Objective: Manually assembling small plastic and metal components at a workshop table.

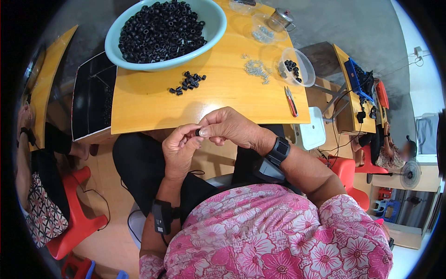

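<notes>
Just in front of the table's near edge, a small black cylindrical piece (198, 132) sits between my fingertips. My left hand (179, 151) pinches it from the left. From the right, the thumb and forefinger of my right hand (227, 128) close on it too, and whether they hold anything smaller is hidden. Beyond my hands lies a loose pile of black cylindrical pieces (189, 83). A big pale-blue basin (111, 50) is heaped with more of them. To the right of that pile, small clear or silvery pieces (257, 69) are scattered on the yellow table (148, 104).
Red-handled snips (291, 101) lie near the table's right edge. Behind them stand a clear tub (306, 69) with black pieces, another clear tub (256, 38) and a metal cup (281, 19). A white stool (310, 128) is at right. Other people sit at tables on both sides.
</notes>
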### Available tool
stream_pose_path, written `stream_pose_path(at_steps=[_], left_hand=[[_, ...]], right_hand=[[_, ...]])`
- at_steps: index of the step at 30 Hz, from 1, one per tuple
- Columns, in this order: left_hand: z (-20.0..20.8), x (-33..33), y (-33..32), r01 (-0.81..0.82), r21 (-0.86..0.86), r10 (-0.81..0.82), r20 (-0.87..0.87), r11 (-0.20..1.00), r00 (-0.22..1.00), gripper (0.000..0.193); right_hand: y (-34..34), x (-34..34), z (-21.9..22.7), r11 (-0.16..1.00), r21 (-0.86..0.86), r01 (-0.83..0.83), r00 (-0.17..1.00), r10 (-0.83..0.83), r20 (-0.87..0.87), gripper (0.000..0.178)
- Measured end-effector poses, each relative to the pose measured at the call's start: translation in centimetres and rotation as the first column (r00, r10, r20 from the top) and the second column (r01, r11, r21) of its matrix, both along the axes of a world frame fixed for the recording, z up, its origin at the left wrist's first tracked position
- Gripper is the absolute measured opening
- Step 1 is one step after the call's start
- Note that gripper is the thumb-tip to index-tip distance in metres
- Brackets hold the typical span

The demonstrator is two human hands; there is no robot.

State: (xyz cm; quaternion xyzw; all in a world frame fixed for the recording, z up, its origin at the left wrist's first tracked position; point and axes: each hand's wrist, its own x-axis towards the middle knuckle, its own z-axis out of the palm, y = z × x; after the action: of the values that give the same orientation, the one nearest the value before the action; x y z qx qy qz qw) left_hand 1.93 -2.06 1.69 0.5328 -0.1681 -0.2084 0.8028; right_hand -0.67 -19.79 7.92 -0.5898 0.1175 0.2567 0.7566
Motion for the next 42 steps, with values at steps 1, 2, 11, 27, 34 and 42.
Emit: stream_pose_path(at_steps=[1, 2, 11, 27, 34, 42], left_hand=[[0.0, 0.0, 0.0, 0.002, -0.005, -0.002, 0.004, 1.0, 1.0, 0.026], [0.0, 0.1, 0.0, -0.008, -0.015, 0.008, 0.024, 1.0, 1.0, 0.023], [0.6, 0.2, -0.3, 0.037, -0.057, -0.044, -0.124, 0.998, 0.991, 0.011], [0.4, 0.3, -0.3, 0.076, -0.03, -0.079, -0.137, 0.997, 0.987, 0.012], [0.5, 0.2, -0.6, 0.093, 0.022, -0.088, -0.154, 0.995, 0.984, 0.011], [0.7, 0.2, -0.4, 0.114, 0.024, -0.106, -0.219, 0.993, 0.97, 0.014]], right_hand=[[0.1, 0.0, 0.2, 1.0, -0.005, 0.002, 1.0, -0.002, 0.004, 0.019], [0.2, 0.0, 0.4, 0.999, -0.041, 0.002, 1.0, -0.001, 0.014, 0.017], [-2.4, 2.5, 0.0, 0.797, -0.552, 0.243, 0.939, -0.052, 0.339, 0.015], [-13.9, -0.5, -0.5, 0.028, -0.772, 0.635, 0.769, -0.12, 0.628, 0.01], [-13.7, -1.0, -1.6, 0.084, -0.8, 0.594, 0.802, -0.143, 0.58, 0.009], [-12.7, -1.1, -1.2, 0.303, -0.771, 0.56, 0.828, -0.165, 0.536, 0.008]])
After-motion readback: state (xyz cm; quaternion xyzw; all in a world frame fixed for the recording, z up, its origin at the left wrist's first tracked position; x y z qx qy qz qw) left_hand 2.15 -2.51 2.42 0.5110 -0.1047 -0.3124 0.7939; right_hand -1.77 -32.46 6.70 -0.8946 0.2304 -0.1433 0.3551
